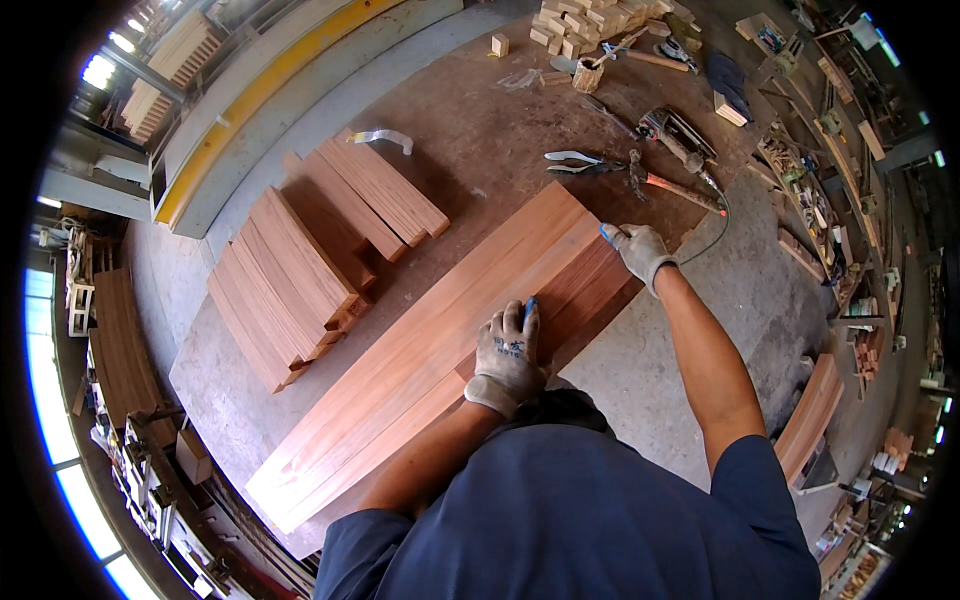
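Long reddish-brown wooden boards (pixel 420 345) lie slantwise across the work table, side by side. A shorter, darker wooden board (pixel 585 300) lies along their right side at the far end. My left hand (pixel 508 355), in a grey-white work glove with a blue thumb tip, grips this darker board near its closer end, fingers bent and partly hidden. At the far right corner, my right hand (pixel 638 255), gloved alike, is closed around the board's end. Its blue fingertip touches the edge, and the underside of the grip is out of sight.
Stacked wooden boards (pixel 290 285) occupy the table's left side. Beyond lie pliers (pixel 580 162), a hammer (pixel 680 190) and a corded power tool (pixel 680 140). Wood blocks (pixel 590 22) are piled at the back. A yellow-striped beam (pixel 270 90) runs along the far left. Cluttered shelves (pixel 815 190) stand right.
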Available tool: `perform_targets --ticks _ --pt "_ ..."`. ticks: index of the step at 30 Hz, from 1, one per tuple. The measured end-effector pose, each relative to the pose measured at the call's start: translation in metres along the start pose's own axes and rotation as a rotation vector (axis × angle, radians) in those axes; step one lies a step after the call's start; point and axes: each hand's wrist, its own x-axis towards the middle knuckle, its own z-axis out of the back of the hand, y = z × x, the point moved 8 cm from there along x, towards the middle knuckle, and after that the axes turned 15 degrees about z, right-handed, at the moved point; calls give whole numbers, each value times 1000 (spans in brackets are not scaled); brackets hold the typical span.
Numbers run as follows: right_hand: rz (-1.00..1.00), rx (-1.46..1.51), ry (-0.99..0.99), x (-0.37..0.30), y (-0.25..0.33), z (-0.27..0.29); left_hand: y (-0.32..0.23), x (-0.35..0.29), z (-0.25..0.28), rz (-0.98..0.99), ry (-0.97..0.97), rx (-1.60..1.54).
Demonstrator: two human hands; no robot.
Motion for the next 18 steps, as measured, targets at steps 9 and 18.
perform_targets --ticks 9,18 --pt "-47 79 -16 -6 7 2 0 0 -1 -5 16 15" --pt "-49 118 -128 -4 -4 0 -1 0 1 -12 2 3"
